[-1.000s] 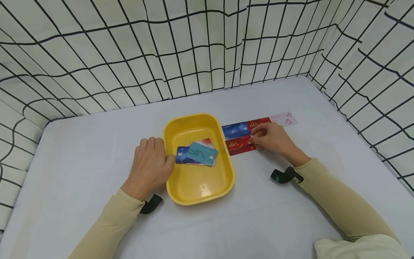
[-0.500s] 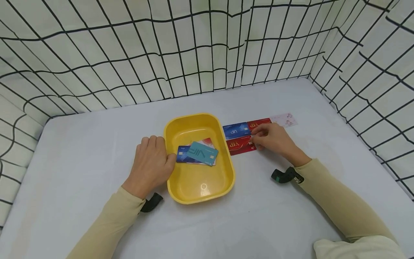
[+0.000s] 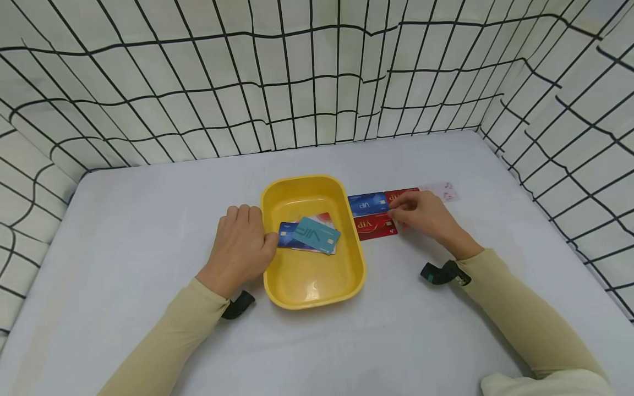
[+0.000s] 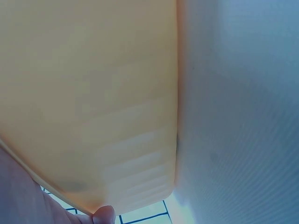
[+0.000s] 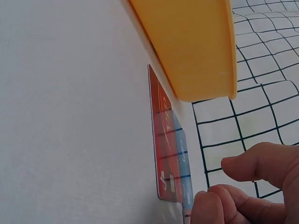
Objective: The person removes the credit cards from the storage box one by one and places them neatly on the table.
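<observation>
My left hand (image 3: pixel 240 242) grips the left rim of a yellow plastic tray (image 3: pixel 312 291), with the thumb over the edge. In the left wrist view, a fingertip (image 4: pixel 105 214) touches the tray's outer wall. My right hand (image 3: pixel 428 214) is at the right ends of a blue VIP card (image 3: pixel 366 204) and a red VIP card (image 3: pixel 373 225). Its thumb and fingers are bent and apart in the right wrist view, with nothing seen between them. The hand partly covers another red card (image 3: pixel 398 193) behind. Farther right lies a pale pink flowered card (image 3: pixel 446 191).
Inside the tray lie a teal VIP card (image 3: pixel 317 235), a blue card (image 3: pixel 286 234) and a partly hidden red-and-white card (image 3: pixel 324 219). A black wire grid (image 3: pixel 307 82) encloses the white tabletop (image 3: pixel 148 231) at the back and sides.
The head view has shifted slightly. My right fingers have eased a little to the right, showing more of the front red card's end. My left hand stays on the tray rim.
</observation>
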`<state>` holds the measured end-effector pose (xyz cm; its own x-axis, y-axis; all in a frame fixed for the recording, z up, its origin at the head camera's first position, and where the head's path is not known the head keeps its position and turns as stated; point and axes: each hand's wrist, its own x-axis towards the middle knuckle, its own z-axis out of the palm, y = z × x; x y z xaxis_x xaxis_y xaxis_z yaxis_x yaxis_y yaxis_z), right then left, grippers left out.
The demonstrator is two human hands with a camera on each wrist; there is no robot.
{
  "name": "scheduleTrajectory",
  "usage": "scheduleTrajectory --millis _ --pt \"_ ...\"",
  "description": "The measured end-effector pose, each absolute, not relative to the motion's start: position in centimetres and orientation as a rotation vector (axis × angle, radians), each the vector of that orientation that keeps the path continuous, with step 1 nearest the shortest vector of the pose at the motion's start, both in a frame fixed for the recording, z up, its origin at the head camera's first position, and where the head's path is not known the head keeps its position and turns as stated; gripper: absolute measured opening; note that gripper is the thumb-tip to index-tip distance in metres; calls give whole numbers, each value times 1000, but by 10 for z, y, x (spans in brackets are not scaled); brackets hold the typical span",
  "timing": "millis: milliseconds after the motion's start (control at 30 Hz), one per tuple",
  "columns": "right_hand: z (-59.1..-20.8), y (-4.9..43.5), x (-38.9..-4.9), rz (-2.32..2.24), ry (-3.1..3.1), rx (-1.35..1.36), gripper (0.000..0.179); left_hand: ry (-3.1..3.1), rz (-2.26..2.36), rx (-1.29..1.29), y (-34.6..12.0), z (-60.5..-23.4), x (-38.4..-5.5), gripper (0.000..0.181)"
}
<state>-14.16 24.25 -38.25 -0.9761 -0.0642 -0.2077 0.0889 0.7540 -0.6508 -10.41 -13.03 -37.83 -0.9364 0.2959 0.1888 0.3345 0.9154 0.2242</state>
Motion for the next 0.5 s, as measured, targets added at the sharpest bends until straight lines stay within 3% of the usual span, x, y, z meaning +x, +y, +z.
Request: scheduleTrajectory --millis 500 --pt "-355 225 -141 -1003 2789 -152 29 -2914 -383 -487 -131 -379 -104 23"
